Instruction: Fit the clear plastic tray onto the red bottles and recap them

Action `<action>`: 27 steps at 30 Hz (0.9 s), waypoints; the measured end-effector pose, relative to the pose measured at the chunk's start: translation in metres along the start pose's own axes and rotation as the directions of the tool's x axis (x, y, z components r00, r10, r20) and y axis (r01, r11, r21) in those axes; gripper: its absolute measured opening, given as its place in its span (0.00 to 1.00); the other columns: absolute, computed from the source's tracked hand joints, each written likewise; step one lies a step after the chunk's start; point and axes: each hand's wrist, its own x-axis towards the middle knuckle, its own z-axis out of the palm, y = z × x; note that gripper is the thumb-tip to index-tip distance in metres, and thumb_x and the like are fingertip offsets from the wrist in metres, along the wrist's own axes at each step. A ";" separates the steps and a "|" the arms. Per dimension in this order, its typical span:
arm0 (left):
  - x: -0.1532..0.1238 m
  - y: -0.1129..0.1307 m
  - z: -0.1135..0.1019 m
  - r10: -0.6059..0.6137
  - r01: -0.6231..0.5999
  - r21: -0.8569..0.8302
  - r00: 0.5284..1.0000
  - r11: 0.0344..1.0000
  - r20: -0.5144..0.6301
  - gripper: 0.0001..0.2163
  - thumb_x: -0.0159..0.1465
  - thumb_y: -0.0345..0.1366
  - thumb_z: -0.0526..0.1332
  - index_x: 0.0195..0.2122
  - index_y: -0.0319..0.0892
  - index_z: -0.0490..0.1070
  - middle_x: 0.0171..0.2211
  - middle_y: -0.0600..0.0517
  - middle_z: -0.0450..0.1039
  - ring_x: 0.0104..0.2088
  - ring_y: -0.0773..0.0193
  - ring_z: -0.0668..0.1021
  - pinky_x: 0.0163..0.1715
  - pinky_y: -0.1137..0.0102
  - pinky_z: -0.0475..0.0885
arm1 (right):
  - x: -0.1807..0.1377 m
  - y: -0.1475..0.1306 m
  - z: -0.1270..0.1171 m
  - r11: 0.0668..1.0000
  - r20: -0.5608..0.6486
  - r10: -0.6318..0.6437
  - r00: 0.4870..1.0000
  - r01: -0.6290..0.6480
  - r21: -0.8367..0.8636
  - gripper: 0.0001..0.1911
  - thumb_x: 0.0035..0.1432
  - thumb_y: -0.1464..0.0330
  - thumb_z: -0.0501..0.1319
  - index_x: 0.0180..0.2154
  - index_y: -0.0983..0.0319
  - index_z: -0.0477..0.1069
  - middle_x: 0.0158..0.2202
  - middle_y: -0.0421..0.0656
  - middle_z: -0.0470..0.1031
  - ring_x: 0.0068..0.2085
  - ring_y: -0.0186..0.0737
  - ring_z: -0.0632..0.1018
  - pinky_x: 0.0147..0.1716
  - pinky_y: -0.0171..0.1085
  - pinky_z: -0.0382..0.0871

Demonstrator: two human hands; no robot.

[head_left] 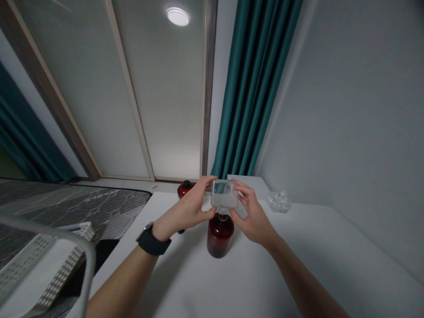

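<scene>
We record a white table (pixel 265 278) beneath the work; above it the left hand (pixel 195 203) and right hand (pixel 251 216) face each other, fingers parted partway and curved, thumbs low, fingertips high, both grasping one item; below them the red bottle (pixel 220 240) stands upright on the table; the item we see held is the clear bottle (pixel 224 196), upside down, gripped at both sides, neck over the red bottle's mouth; contact there we cannot tell.

No lettering seems legible in this view.
</scene>
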 end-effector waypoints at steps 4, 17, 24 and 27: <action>0.000 0.000 0.000 0.001 -0.001 -0.007 1.000 1.000 0.001 0.33 0.59 0.28 0.63 0.63 0.48 0.50 0.60 0.43 0.62 0.60 0.48 0.71 0.61 0.52 0.68 | 0.000 0.000 0.000 1.000 -0.006 -0.012 1.000 0.012 -0.004 0.30 0.57 0.80 0.58 0.57 0.51 0.57 0.68 0.48 0.55 0.70 0.46 0.56 0.66 0.57 0.58; 0.000 -0.001 0.000 0.018 -0.018 0.009 1.000 1.000 -0.009 0.33 0.59 0.28 0.63 0.63 0.46 0.50 0.59 0.42 0.62 0.59 0.49 0.71 0.60 0.52 0.69 | 0.000 0.001 0.001 0.999 -0.003 -0.026 1.000 0.026 -0.034 0.31 0.57 0.81 0.57 0.58 0.51 0.56 0.68 0.48 0.54 0.70 0.47 0.56 0.66 0.57 0.58; 0.000 0.001 -0.001 -0.004 0.004 0.003 1.000 1.000 -0.010 0.33 0.57 0.27 0.63 0.62 0.46 0.51 0.58 0.43 0.62 0.58 0.49 0.72 0.59 0.53 0.69 | -0.001 -0.001 -0.001 0.997 0.010 -0.034 0.999 0.034 -0.068 0.31 0.58 0.80 0.57 0.59 0.51 0.55 0.68 0.48 0.53 0.70 0.47 0.56 0.66 0.57 0.59; -0.001 0.001 -0.001 -0.003 0.003 0.003 1.000 1.000 -0.009 0.33 0.57 0.27 0.63 0.62 0.46 0.51 0.58 0.43 0.62 0.58 0.50 0.72 0.59 0.53 0.70 | -0.001 -0.003 -0.002 0.996 0.020 -0.034 0.999 0.036 -0.084 0.31 0.57 0.79 0.57 0.59 0.52 0.55 0.68 0.50 0.53 0.70 0.48 0.56 0.65 0.57 0.59</action>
